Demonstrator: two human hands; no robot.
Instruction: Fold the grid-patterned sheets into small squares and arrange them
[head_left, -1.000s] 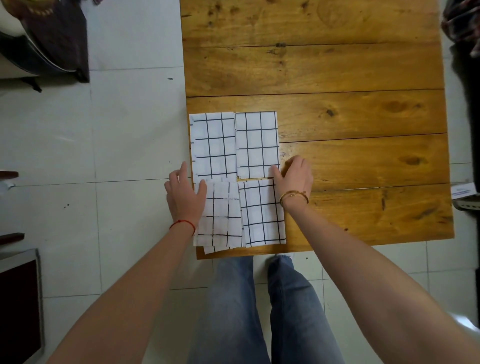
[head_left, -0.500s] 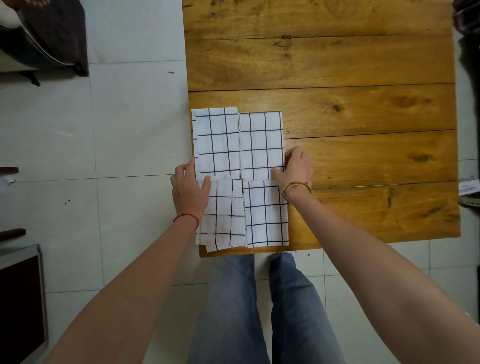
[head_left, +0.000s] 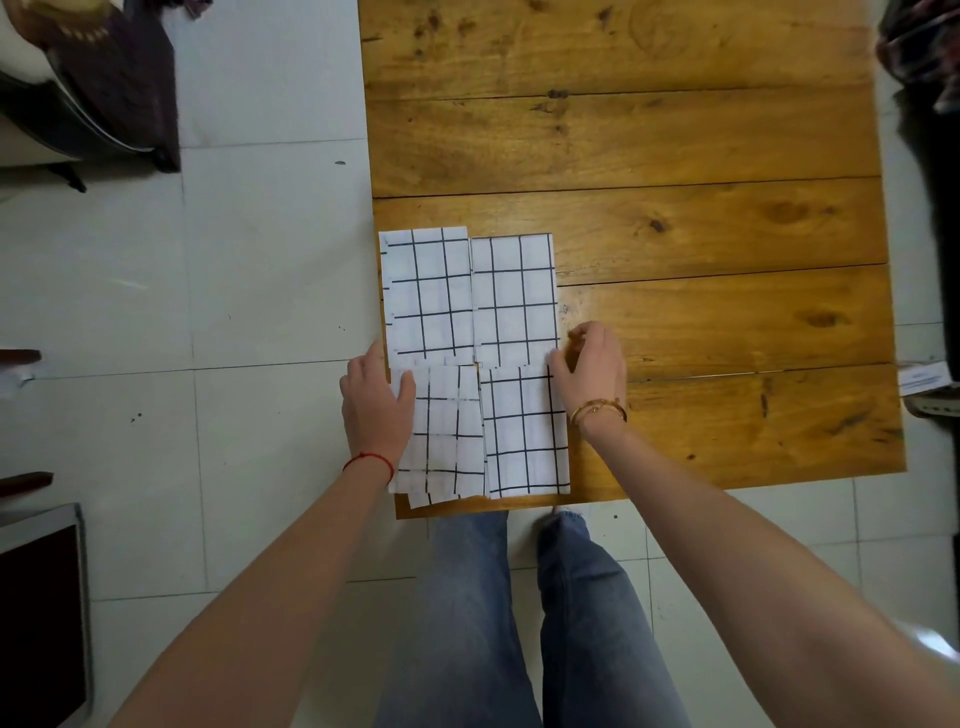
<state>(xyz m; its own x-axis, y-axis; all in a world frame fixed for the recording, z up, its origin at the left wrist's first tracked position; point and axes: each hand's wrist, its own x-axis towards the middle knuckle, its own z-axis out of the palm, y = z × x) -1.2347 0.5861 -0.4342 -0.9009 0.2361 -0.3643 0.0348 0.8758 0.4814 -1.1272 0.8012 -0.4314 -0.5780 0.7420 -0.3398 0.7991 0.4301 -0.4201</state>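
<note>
- The left hand is laid flat on the near-left sheet; the right hand is curled, fingertips at the near-right sheet edge.
- Four folded sheets are grouped at the surface near-left corner; only final squaring is judged outstanding.

Wide-open bare planks across the far and right side of the golden-brown wooden table, nothing standing there. Near-left corner is packed: four folded white grid-patterned sheets edge to edge (two by two), left hand and right hand flanking them. Dark objects crowd past the right edge.
</note>
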